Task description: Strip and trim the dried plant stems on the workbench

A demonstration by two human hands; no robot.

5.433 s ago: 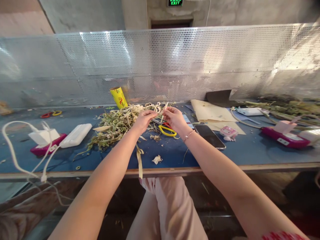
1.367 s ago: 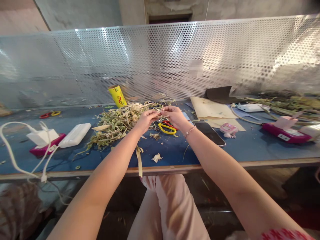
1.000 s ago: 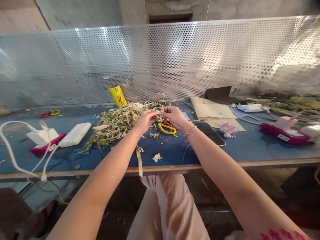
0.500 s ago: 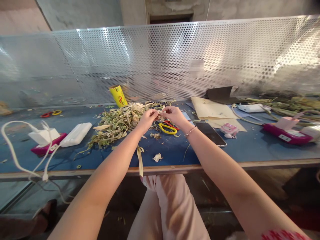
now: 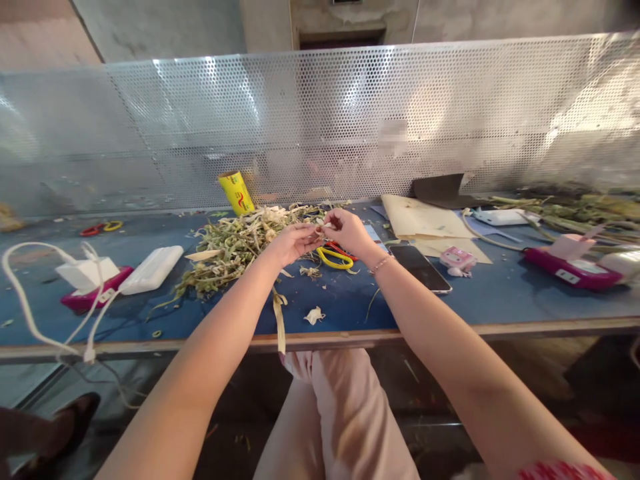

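Hands finger pale scrap beside crinkled plant heap.

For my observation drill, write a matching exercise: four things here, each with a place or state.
Column one:
1. right hand
2. yellow tube
3. phone
4. dried plant pile

Column two:
A. dark, lying flat by a pink figure
B. pinching a small pale scrap
C. loosely heaped, green and pale
D. tilted, near the perforated screen

Pairs: 1-B, 2-D, 3-A, 4-C
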